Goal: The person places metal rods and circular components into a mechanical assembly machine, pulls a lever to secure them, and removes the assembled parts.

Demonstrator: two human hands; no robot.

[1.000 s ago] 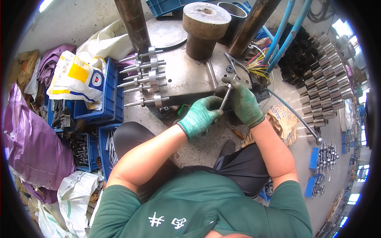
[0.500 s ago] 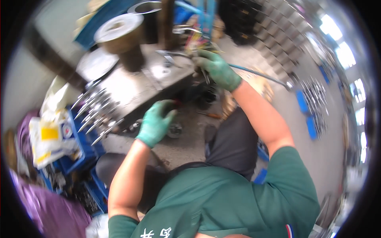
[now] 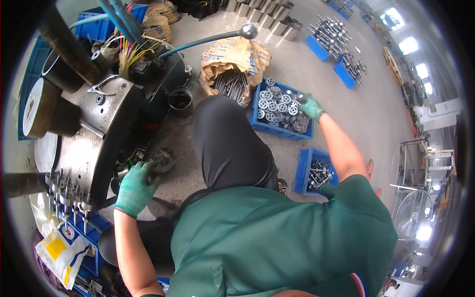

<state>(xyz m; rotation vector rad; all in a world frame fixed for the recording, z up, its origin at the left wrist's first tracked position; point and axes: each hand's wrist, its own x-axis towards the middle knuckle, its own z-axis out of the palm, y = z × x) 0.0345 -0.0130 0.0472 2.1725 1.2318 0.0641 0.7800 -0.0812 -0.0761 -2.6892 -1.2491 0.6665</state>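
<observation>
My right hand [image 3: 311, 108], in a green glove, reaches out to the right edge of a blue crate [image 3: 274, 129]. The crate is full of round, spoked metal discs [image 3: 282, 107]. Its fingers are bent around a disc at the crate's far right corner; the fingertips are partly hidden. On the left, my left hand [image 3: 135, 188], gloved too, hangs beside the front of the metal workbench [image 3: 106, 143]. Its fingers are apart and hold nothing. Close to them, a round container of small metal bits [image 3: 162, 159] sits low by the bench.
A long lever with a ball knob [image 3: 248, 31] juts out over a torn paper sack [image 3: 232, 57] of metal rods. Another blue crate [image 3: 300, 173] with metal parts stands near my right arm. Several spindle-like parts [image 3: 75, 195] stand at the bench's left end.
The view has turned to the right. My right hand has left the bench top near the wires and moved right to the crate of discs. My left hand stays by the bench front.
</observation>
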